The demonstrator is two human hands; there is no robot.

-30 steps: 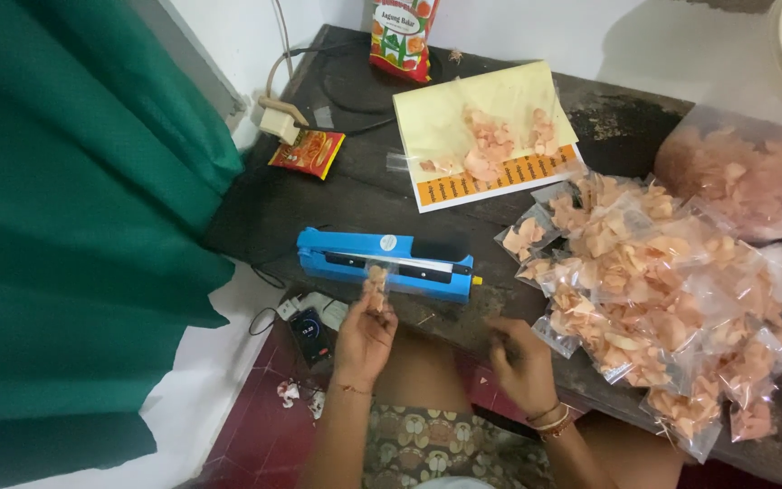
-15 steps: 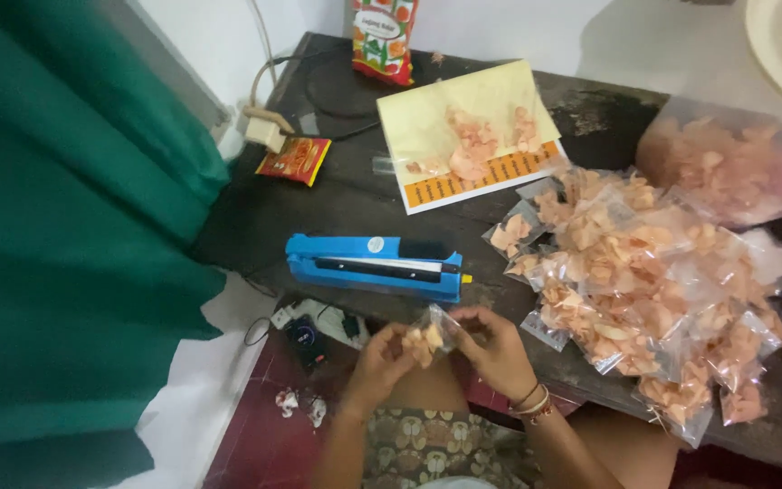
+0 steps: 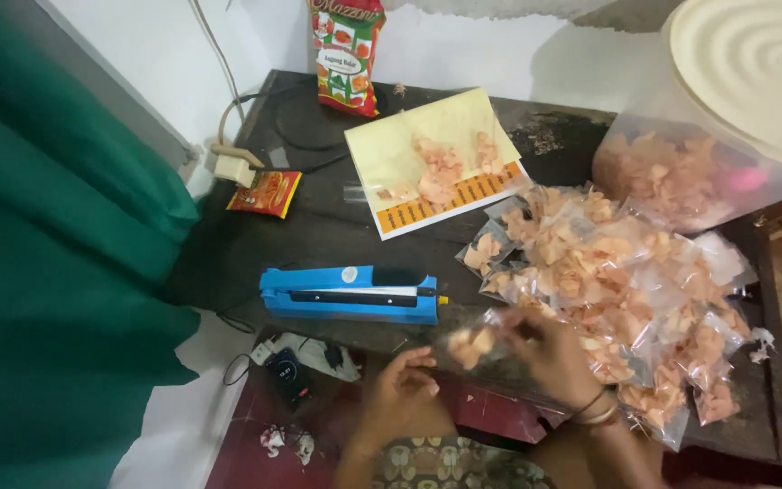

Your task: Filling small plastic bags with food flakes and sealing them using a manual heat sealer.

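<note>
Two hands work at the near edge of the dark wooden counter (image 3: 337,226). The right hand (image 3: 549,353) pinches a small clear plastic packet of pale orange crackers (image 3: 471,342); its fingers (image 3: 522,328) are closed on the packet's open end, while the filled, lumpy part hangs to their left, blurred. The left hand (image 3: 402,389) sits just below and left of the packet, apart from it, fingers (image 3: 420,360) loosely curled and holding nothing. Beyond the left fingers lies a long blue heat sealer (image 3: 350,294), boxy and smooth, its bar down. Right of the right fingers spreads a heap of crinkly filled packets (image 3: 626,281). Farther off, loose crackers rest on a yellow sheet (image 3: 432,149).
</note>
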